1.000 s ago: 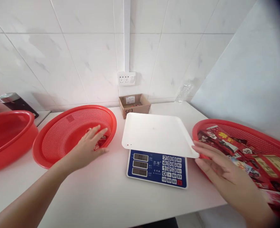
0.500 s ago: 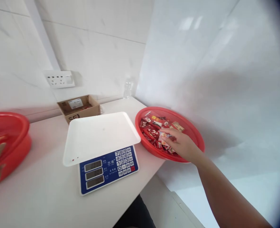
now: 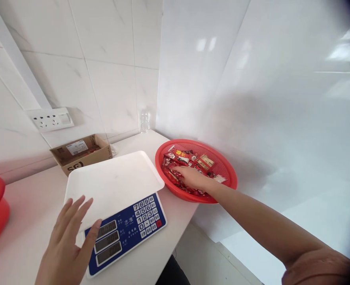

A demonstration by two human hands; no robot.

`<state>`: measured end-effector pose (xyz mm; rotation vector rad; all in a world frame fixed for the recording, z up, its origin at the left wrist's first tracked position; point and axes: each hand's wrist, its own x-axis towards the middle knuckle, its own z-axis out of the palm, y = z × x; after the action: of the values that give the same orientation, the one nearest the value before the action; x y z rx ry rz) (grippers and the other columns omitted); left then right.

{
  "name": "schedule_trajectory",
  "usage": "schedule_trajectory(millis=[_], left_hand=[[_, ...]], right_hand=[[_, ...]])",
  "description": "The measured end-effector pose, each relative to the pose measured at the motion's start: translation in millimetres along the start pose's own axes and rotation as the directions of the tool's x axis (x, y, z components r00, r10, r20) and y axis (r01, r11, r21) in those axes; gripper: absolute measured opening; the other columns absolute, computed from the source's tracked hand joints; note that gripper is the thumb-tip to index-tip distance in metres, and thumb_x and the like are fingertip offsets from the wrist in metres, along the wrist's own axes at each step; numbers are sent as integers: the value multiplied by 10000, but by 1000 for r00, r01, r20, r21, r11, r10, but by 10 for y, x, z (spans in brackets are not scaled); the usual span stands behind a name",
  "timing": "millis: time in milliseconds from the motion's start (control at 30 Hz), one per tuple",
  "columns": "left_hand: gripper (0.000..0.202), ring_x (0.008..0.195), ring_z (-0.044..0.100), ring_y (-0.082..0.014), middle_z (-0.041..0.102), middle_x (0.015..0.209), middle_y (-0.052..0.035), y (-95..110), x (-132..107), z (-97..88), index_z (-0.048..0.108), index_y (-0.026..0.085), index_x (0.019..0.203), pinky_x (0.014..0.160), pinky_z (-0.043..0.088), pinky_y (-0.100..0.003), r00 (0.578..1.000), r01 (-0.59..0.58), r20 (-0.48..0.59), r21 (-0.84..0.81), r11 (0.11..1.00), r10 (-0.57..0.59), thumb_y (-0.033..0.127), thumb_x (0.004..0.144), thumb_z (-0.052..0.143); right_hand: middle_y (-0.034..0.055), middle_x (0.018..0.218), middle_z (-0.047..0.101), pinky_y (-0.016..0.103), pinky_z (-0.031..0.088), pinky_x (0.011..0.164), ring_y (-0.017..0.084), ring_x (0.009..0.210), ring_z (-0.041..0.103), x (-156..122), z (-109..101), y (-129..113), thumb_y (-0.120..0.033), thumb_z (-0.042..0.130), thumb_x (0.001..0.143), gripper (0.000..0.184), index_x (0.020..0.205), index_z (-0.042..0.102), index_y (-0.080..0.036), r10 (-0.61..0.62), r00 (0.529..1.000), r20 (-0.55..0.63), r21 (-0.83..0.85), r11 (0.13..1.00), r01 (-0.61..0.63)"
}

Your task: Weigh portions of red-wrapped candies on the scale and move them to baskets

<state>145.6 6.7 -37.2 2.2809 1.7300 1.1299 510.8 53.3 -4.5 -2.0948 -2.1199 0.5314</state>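
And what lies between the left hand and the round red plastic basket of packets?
The head view shows the white rectangular tray of a blue-panelled scale, partly behind that hand.

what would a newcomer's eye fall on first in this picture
Probably the bright red basket of shiny packets at the right end of the table, with the right hand down among them. Then, perhaps, the scale left of it, its white tray behind a blue panel. The left hand, spread open, overlaps the scale's left side in view.
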Motion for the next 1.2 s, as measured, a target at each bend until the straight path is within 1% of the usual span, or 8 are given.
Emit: schedule_trajectory(millis=[200,333,500,633,733,833,967,1200], left_hand=[[357,1357,349,-246,500,1373,-25,-81,-54,21,497,326,1233,402,496,-113,1000,-20,-9,20,1000,21,403,886,457],[353,1364,336,-251,502,1375,-39,-63,-68,32,509,301,1221,423,513,-134,999,-21,32,24,999,20,409,889,456],[349,1357,350,-262,523,1362,-28,23,-113,14,503,313,1233,415,503,-172,997,-71,33,40,997,69,394,898,454],[357,1364,335,-272,511,1376,-33,-11,-165,-87,510,307,1235,434,517,-168,997,-41,62,46,998,38,392,891,467],[350,1367,327,-274,505,1379,-40,-100,-190,-175,532,295,1212,433,517,-149,998,39,54,44,998,-41,404,887,457],[351,1363,333,-288,508,1372,-37,-186,-186,-192,545,301,1196,420,516,-140,994,92,61,35,995,-94,414,874,463],[347,1347,363,-286,507,1369,-25,-161,-136,-121,528,339,1208,414,511,-144,998,51,32,-1,999,-51,389,869,477],[430,1336,376,-303,500,1383,-25,-45,-60,-42,495,363,1283,532,563,-226,997,-4,72,-22,1000,6,335,854,501]], right_hand=[[64,1243,616,355,432,936,251,1118,568,-66,-232,160,-174,494,830,416,1237,567,-226,75,973,-219,72,996,-61],[41,1263,599,334,429,957,216,1144,550,-41,-340,-49,-208,532,826,394,1216,578,-235,-7,949,-316,232,969,85],[62,1064,678,347,518,811,178,875,643,114,-133,-671,-185,599,782,371,1153,608,-192,-164,976,-141,613,760,216],[115,1250,579,336,542,778,133,817,639,234,-34,-951,-163,586,794,523,1304,473,-192,-247,968,-37,757,626,188],[104,1278,564,318,507,855,144,954,616,271,-157,-796,-160,517,838,441,1277,486,-194,-187,972,-143,528,816,234],[73,1186,632,304,473,893,170,1037,597,230,-293,-443,-162,439,868,320,1159,567,-195,-109,988,-106,164,978,126],[92,969,706,332,515,720,256,845,661,111,-253,-81,-209,626,711,265,970,664,-175,12,987,158,-55,998,-4],[141,1515,272,349,515,770,298,1048,612,61,-11,-35,-238,626,676,757,1396,396,-210,86,942,324,-236,972,-8]])
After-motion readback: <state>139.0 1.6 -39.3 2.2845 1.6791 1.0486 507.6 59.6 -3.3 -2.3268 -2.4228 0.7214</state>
